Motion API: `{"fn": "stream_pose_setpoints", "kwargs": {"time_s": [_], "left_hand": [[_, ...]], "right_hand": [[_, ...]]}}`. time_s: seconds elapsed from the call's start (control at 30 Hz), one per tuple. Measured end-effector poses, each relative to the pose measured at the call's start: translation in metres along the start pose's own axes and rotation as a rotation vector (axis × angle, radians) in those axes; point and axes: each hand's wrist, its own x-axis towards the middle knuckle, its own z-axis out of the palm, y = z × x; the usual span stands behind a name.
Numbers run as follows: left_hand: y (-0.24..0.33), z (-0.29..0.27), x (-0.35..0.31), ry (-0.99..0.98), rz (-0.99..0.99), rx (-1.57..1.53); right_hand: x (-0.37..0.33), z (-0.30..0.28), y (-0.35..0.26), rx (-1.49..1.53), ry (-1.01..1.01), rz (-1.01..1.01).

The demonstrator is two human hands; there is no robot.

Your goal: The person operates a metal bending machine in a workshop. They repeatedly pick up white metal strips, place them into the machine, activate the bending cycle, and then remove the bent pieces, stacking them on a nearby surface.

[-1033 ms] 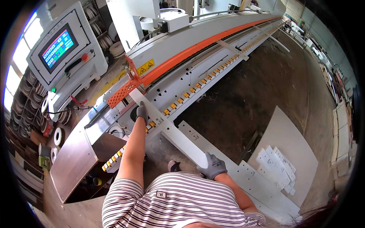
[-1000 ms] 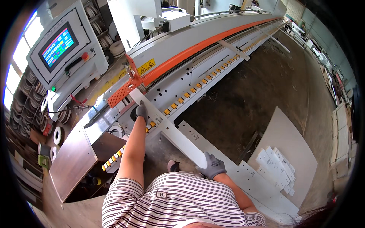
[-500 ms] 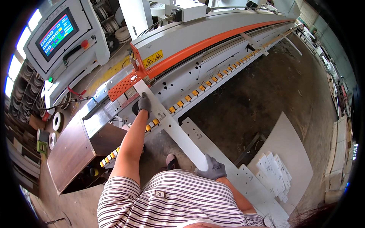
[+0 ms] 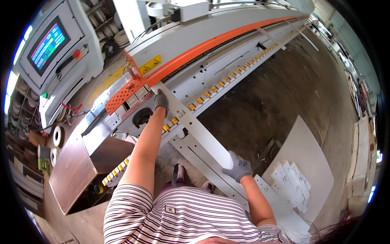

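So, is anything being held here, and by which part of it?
The board: right grip holding its near end, left grip on its left edge toward the far end.

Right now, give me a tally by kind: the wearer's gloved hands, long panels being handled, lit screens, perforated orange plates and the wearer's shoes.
Gloved hands: 2 (left hand, right hand)
Long white panel being handled: 1
Lit screen: 1
Perforated orange plate: 1
Shoes: 2 (left shoe, right shoe)
Total: 7
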Motion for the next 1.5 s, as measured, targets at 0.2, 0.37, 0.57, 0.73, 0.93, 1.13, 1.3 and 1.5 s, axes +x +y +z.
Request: {"fn": "stream_pose_setpoints", "kwargs": {"time_s": [0.2, 0.37, 0.57, 0.73, 0.93, 1.13, 1.3, 1.5], "left_hand": [[-0.002, 0.025, 0.050, -0.396, 0.149, -0.217], [-0.030, 0.002, -0.003, -0.588, 0.357, 0.111], [-0.094, -0.082, -0.101, -0.176, 0.821, 0.751], [-0.120, -0.135, -0.163, -0.034, 0.810, 0.791], [-0.142, -0.156, -0.211, 0.054, 0.969, 0.935], [-0.166, -0.175, -0.216, 0.038, 0.892, 0.983], [-0.183, -0.179, -0.209, 0.086, 0.937, 1.041], [-0.181, -0.156, -0.215, 0.026, 0.915, 0.940]], "right_hand": [[0.007, -0.004, 0.014, 0.032, 0.283, 0.038], [0.015, 0.031, 0.039, -0.132, 0.985, -0.280], [-0.030, 0.102, 0.154, -0.030, 0.787, 0.037], [-0.024, 0.111, 0.300, -0.128, 0.377, 0.640], [-0.021, 0.095, 0.390, -0.073, 0.242, 0.742], [-0.018, 0.085, 0.398, -0.288, 0.142, 0.681], [-0.027, 0.105, 0.402, -0.349, 0.195, 0.646], [-0.025, 0.126, 0.410, -0.497, 0.100, 0.523]]}}
